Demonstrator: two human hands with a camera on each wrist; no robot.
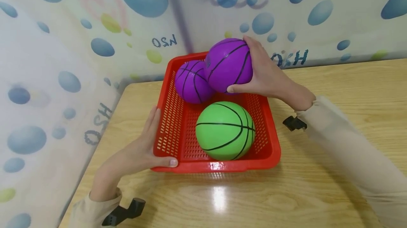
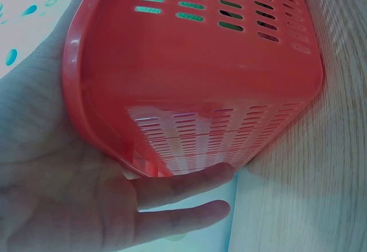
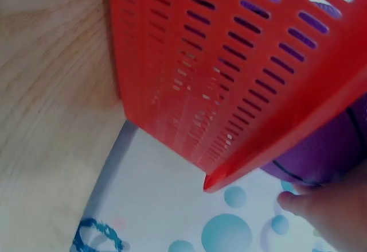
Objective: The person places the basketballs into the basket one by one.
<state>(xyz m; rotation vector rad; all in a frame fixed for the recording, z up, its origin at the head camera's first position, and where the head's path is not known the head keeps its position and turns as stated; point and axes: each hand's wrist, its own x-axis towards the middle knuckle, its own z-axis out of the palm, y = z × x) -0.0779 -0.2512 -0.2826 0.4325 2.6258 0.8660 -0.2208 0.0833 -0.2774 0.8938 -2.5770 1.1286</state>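
My right hand (image 1: 264,70) grips a purple ball (image 1: 229,64) with black basketball lines, thumb on its near side, at the back right of a red plastic basket (image 1: 222,165). In the right wrist view the held purple ball (image 3: 327,151) shows above the basket's rim. A second purple ball (image 1: 193,82) sits in the back left of the basket, partly covered by the held one. A green ball (image 1: 225,130) lies at the basket's front right. My left hand (image 1: 143,146) holds the basket's front left corner, thumb over the rim and fingers along the outer wall (image 2: 189,131).
The basket stands on a light wooden table (image 1: 337,115). Behind and to the left rise walls (image 1: 203,19) patterned with blue and green drops. Dark wrist cameras (image 1: 295,123) are worn on both forearms.
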